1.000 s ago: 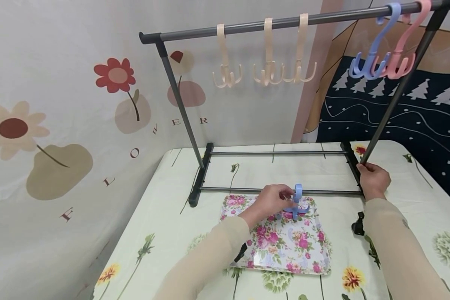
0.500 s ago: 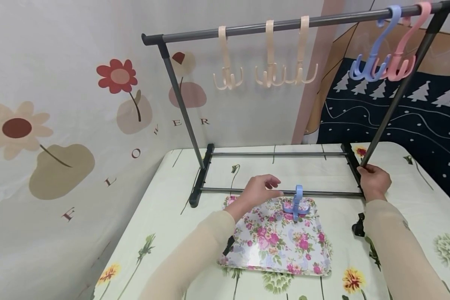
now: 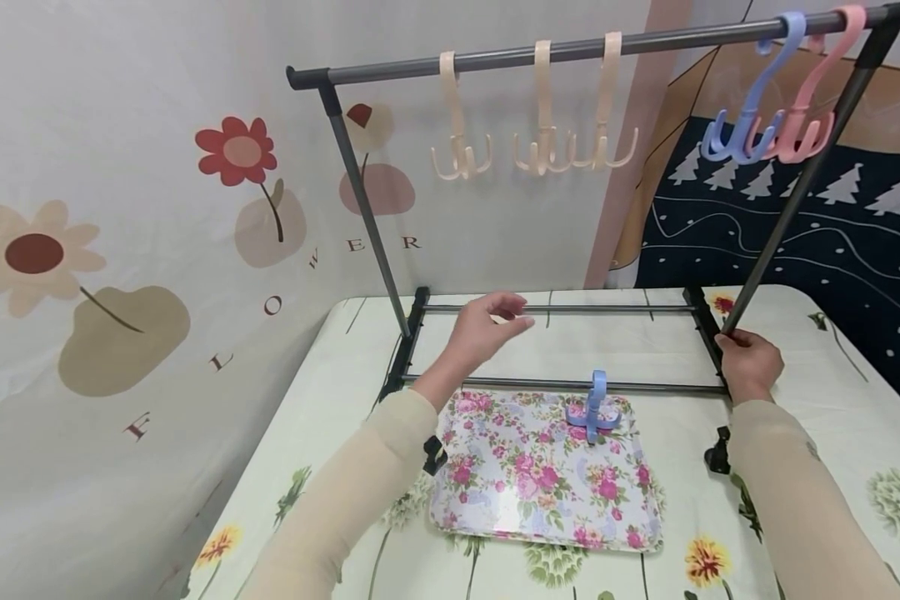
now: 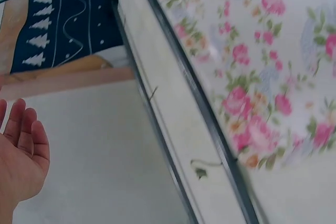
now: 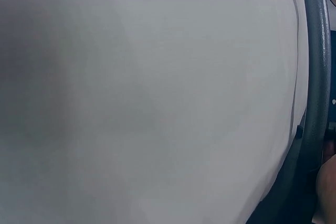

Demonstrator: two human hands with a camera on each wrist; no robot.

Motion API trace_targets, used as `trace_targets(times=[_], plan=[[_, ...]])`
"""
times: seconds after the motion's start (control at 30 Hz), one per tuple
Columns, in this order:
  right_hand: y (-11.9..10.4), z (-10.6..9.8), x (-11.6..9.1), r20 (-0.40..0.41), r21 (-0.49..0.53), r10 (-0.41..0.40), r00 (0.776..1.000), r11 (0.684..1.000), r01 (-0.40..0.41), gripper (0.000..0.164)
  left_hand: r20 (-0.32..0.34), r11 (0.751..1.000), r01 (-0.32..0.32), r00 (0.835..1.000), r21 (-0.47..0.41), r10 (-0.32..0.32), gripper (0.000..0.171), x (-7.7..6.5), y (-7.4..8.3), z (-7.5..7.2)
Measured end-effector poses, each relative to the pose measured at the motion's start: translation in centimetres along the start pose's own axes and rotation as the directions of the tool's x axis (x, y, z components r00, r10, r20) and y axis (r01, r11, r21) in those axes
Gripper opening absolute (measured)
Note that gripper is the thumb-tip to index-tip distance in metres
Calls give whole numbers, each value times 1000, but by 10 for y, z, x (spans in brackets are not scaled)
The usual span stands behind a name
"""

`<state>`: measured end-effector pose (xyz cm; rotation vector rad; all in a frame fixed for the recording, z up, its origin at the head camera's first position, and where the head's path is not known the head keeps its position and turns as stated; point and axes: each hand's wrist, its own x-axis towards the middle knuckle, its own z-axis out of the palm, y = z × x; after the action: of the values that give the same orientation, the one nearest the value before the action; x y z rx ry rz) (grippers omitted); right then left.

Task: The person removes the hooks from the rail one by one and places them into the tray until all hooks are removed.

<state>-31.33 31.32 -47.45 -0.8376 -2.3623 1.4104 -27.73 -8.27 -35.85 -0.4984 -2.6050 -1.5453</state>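
Note:
My left hand (image 3: pixel 483 329) is raised over the base of a dark metal rack, fingers loosely bent and holding nothing. In the left wrist view that hand (image 4: pixel 23 156) shows at the left edge. My right hand (image 3: pixel 750 362) grips the foot of the rack's right post (image 3: pixel 783 217), which runs along the right edge of the right wrist view. A blue multi-prong hook (image 3: pixel 594 408) rests on the far part of a flower-patterned tray (image 3: pixel 532 500). From the top rail (image 3: pixel 495 60) hang three beige hooks (image 3: pixel 543 125), a blue hook (image 3: pixel 746 125) and a pink hook (image 3: pixel 798 125).
The rack's front crossbar (image 3: pixel 510 383) runs just behind the tray, and a second crossbar (image 3: pixel 600 309) lies farther back. A flower-print cloth covers the table (image 3: pixel 322 400). A pale printed curtain (image 3: pixel 157 83) hangs at the left and behind.
My left hand has let go of the blue hook, leaving it on the tray, and has moved up and to the left. The right hand stays on the post.

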Motion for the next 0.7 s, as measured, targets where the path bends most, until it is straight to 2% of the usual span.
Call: trace_targets(times=[0.17,0.4,0.57,0.7], plan=[[1,-1,1,5,-4,-1,1000,1000,1,44,-59,1000,1,998,-23,-2,32,3,6,-19],[3,0,1,-3,-3,-9,1000,1000,9,43,-149,999,-30,988,-32,25,33,6,14,-40],[4,1,1,-6,8,-10,1000,1000,10,43,-224,998,-54,974,-37,45,35,11,19,-50],[3,1,1,-7,8,-16,1000,1000,16,42,-292,995,-82,954,-54,62,36,15,25,-58]])
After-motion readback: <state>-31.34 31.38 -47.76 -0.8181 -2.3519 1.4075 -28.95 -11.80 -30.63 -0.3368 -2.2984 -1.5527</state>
